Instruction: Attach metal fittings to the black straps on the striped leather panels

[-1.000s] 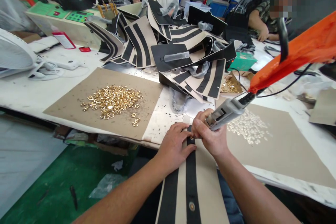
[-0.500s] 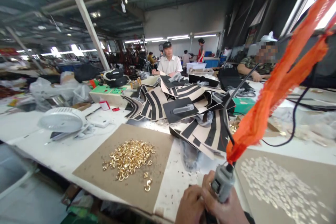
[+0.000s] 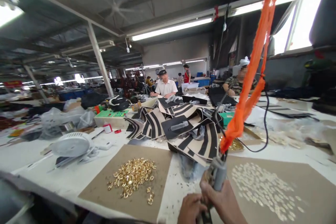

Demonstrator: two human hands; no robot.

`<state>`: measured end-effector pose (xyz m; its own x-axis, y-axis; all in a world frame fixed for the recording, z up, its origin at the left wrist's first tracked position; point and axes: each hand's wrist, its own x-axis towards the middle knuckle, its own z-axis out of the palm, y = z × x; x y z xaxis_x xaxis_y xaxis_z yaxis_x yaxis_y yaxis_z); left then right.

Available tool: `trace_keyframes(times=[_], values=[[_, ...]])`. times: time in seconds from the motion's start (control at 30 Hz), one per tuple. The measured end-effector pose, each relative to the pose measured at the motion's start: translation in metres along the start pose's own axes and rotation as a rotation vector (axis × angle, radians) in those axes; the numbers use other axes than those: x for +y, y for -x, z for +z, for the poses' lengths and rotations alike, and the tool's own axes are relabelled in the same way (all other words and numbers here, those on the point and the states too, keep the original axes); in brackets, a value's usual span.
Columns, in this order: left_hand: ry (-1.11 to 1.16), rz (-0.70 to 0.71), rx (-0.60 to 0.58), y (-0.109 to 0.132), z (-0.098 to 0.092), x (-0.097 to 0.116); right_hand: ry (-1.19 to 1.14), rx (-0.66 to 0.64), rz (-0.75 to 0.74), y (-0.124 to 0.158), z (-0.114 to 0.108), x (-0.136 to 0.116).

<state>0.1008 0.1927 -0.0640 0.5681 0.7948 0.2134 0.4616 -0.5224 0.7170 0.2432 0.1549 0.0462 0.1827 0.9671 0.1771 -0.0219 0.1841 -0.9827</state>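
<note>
— At the near edge of the table, what is the right hand gripping?
— It is clamping around a grey handheld tool. The left hand is curling against it, its hold hidden. Beyond, gold rings are lying heaped.

white table bears brown cardboard sheet, fan, striped panels.

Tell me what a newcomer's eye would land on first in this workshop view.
The bright orange strip catches the eye first. It hangs from overhead on the right down to the grey tool, which the right hand grips at the bottom edge with the left hand beside it. Next come the heap of gold metal rings on a brown cardboard sheet at lower left, and the pile of black-and-beige striped panels behind it at centre.
</note>
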Motion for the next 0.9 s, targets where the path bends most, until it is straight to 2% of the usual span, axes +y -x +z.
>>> trace_keyframes(times=[0.07,0.13,0.17,0.27,0.37,0.43,0.5,0.6,0.67,0.73,0.8,0.87,0.9], values=[[0.003,-0.048,0.137,0.016,-0.004,0.02,0.077,0.07,0.046,0.011,-0.017,-0.023],[-0.005,-0.07,0.189,0.024,-0.009,0.039,0.229,0.207,0.029,0.023,-0.041,-0.037],[-0.019,-0.046,0.178,0.025,-0.011,0.045,0.325,0.252,0.021,0.031,-0.055,-0.039],[0.005,-0.042,0.147,0.018,-0.013,0.049,0.623,0.313,0.072,0.061,-0.1,-0.024],[0.006,-0.026,0.128,0.014,-0.011,0.045,0.752,0.342,0.133,0.1,-0.14,0.004],[-0.004,-0.016,0.119,0.014,-0.01,0.044,0.753,0.327,0.132,0.124,-0.158,0.016],[-0.014,-0.013,0.111,0.015,-0.009,0.044,0.799,0.306,0.084,0.143,-0.166,0.014],[-0.025,-0.02,0.101,0.016,-0.008,0.045,0.886,0.415,-0.01,0.164,-0.159,0.0],[-0.036,-0.03,0.104,0.016,-0.008,0.045,0.749,0.44,0.114,0.173,-0.14,-0.006],[-0.048,-0.035,0.113,0.014,-0.008,0.046,0.418,0.264,0.383,0.183,-0.112,-0.004],[-0.055,-0.024,0.131,0.013,-0.011,0.049,0.046,-0.018,0.59,0.19,-0.08,0.004],[-0.052,0.004,0.154,0.012,-0.015,0.053,-0.127,-0.09,0.582,0.191,-0.053,0.014],[-0.046,0.021,0.167,0.012,-0.018,0.054,-0.143,-0.091,0.496,0.188,-0.046,0.017]])
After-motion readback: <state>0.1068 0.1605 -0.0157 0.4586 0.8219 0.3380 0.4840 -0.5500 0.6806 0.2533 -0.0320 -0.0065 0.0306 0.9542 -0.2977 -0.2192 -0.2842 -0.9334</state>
